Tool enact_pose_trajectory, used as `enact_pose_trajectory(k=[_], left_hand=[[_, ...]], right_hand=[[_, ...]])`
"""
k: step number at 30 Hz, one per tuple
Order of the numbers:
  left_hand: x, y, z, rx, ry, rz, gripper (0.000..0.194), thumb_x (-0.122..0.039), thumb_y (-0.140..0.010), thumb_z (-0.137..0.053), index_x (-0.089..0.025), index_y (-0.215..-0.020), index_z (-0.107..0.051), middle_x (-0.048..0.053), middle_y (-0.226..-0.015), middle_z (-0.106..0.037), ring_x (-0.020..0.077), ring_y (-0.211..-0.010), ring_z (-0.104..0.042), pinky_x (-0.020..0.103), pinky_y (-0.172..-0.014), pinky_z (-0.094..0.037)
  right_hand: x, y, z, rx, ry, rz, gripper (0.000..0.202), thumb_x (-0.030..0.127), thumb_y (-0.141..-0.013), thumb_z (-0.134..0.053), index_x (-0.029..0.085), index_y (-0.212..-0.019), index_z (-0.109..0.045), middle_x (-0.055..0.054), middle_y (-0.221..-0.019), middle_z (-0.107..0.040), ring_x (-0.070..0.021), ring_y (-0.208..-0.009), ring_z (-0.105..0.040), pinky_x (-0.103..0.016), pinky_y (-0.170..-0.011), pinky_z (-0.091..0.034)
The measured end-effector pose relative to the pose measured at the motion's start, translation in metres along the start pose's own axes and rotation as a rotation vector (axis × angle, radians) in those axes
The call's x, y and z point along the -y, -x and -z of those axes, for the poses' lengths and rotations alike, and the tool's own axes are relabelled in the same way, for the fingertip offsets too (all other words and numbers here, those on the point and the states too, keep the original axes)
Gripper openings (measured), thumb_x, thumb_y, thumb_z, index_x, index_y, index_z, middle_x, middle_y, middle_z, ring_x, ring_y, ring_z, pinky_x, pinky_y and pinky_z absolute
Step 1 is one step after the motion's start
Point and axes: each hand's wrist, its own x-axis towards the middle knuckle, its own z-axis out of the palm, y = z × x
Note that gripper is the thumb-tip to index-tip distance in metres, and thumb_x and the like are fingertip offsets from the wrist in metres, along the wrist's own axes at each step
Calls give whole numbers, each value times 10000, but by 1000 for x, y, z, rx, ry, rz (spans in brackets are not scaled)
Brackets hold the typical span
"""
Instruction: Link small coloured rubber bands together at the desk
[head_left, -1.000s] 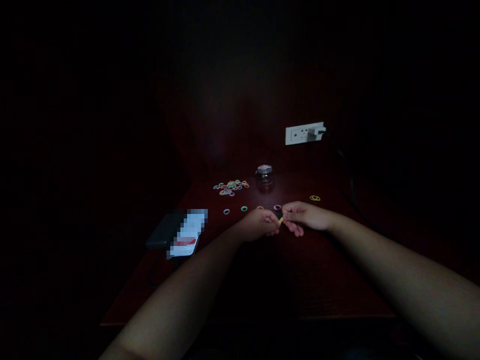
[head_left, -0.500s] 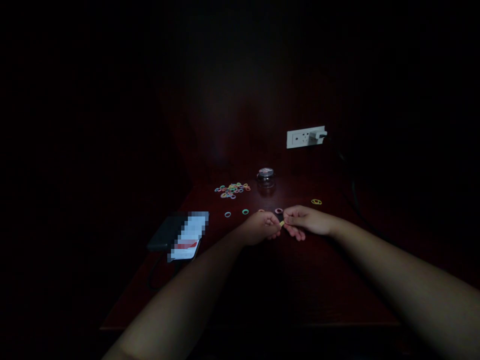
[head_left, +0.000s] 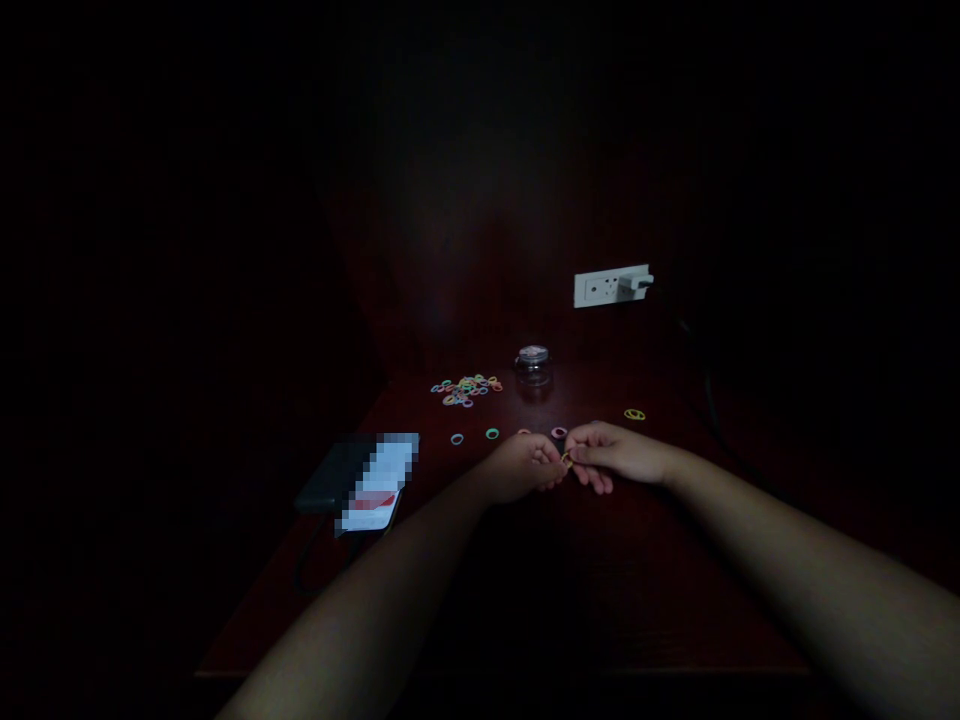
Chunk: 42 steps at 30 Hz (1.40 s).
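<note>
A small yellow band [head_left: 568, 460] is pinched between my left hand [head_left: 529, 468] and my right hand [head_left: 611, 455], whose fingertips nearly meet above the dark red table. Behind the hands runs a row of small bands: a blue one [head_left: 457, 439], a green one [head_left: 492, 433], an orange one [head_left: 524, 432] partly hidden by my left hand, and a pink one [head_left: 559, 433]. Yellow bands [head_left: 634, 414] lie to the right of the row.
A pile of coloured bands [head_left: 466, 390] lies at the back left, beside a clear lidded jar [head_left: 533, 366]. A phone [head_left: 379, 485] rests against a dark box [head_left: 330, 475] on the left. The wall socket [head_left: 613, 286] holds a plug and cable.
The yellow band between my fingertips now shows as an open loop. The whole view has shifted slightly, so everything appears a little lower.
</note>
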Motion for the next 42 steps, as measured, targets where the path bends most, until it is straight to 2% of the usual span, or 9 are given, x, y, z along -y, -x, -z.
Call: enact_pose_trajectory(k=[6, 12, 16, 20, 31, 42], left_hand=[[4, -1, 1, -18, -12, -35, 242, -341, -716, -626, -129, -763, -519, -5, -628, -564, 66, -514, -497, 191, -482, -393], [-1, 2, 2, -80, -53, -33, 228, -332, -722, -624, -137, -778, -520, -36, -552, -524, 61, -478, -476, 159, -440, -317], [-2, 1, 1, -67, -20, -37, 194, -280, -714, -623, -136, -767, -503, -32, -578, -534, 59, -488, -478, 168, -462, -354], [1, -1, 0, -57, -4, -45, 218, -294, -711, -631, -135, -766, -493, -26, -599, -542, 61, -501, -487, 179, -479, -385], [3, -2, 1, -29, 62, -77, 233, -288, -718, -633, -146, -780, -459, -28, -606, -542, 64, -518, -498, 174, -480, -393], [4, -3, 1, -7, 65, -100, 258, -316, -714, -651, -139, -776, -473, -22, -594, -543, 64, -507, -489, 176, -472, -390]], right_hand=[[-1, 0, 0, -4, 66, 5, 349, 474, -806, -553, 130, -770, -511, -3, -619, -603, -66, -440, -546, -180, -411, -435], [1, 3, 0, 9, 113, 3, 305, 428, -795, -575, 126, -793, -526, -2, -643, -595, -64, -466, -548, -181, -434, -440], [2, 3, -1, -1, 111, -10, 306, 425, -773, -596, 132, -798, -511, 8, -639, -586, -62, -458, -541, -182, -428, -436], [2, 2, -1, -3, 92, 10, 308, 417, -763, -606, 144, -850, -495, 16, -648, -589, -68, -454, -544, -191, -424, -442], [5, 3, -3, -18, 117, 2, 311, 419, -744, -622, 158, -747, -452, 20, -621, -584, -70, -447, -535, -201, -424, -432], [2, 2, -1, -5, 114, 17, 225, 356, -798, -562, 147, -797, -477, 13, -638, -587, -64, -452, -541, -181, -417, -428]])
